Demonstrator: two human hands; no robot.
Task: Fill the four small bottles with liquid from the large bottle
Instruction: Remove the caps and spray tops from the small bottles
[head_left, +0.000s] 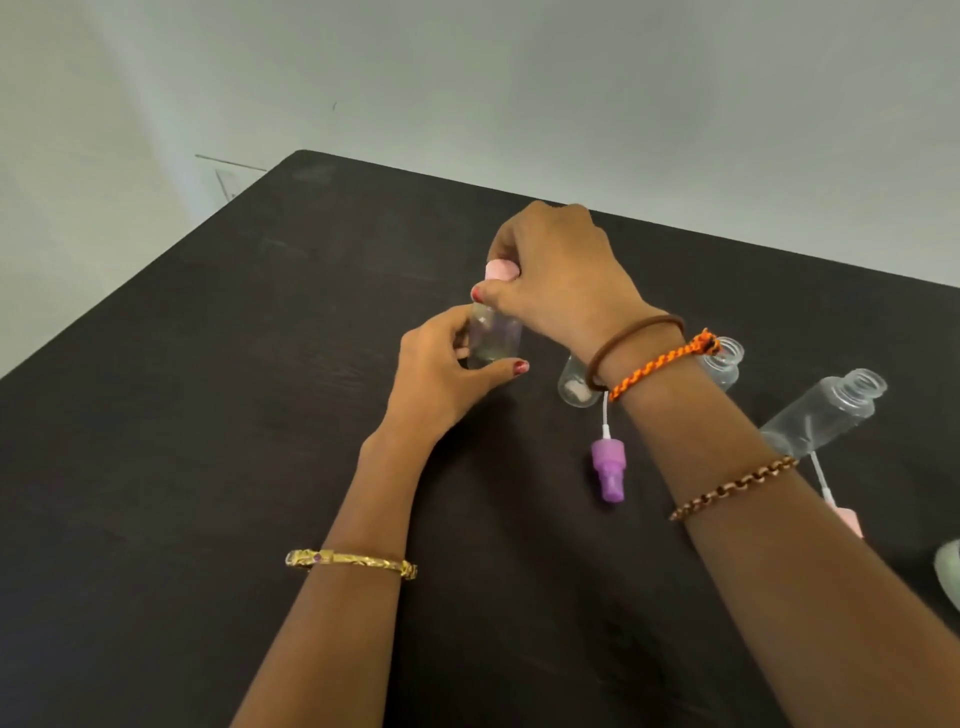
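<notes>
On the table (260, 415), left hand (441, 364) grips a clear upright bottle (493, 338).

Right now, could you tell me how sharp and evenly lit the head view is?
Head view: soft, even light; the table edges bow from the wide angle; the small bottle between the left hand and right hand looks slightly blurred.

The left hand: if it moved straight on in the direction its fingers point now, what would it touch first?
The left hand already grips the small clear bottle, so nothing lies between. Beyond it, that line probably reaches the right hand at the pink cap, though depth is unclear.
</notes>
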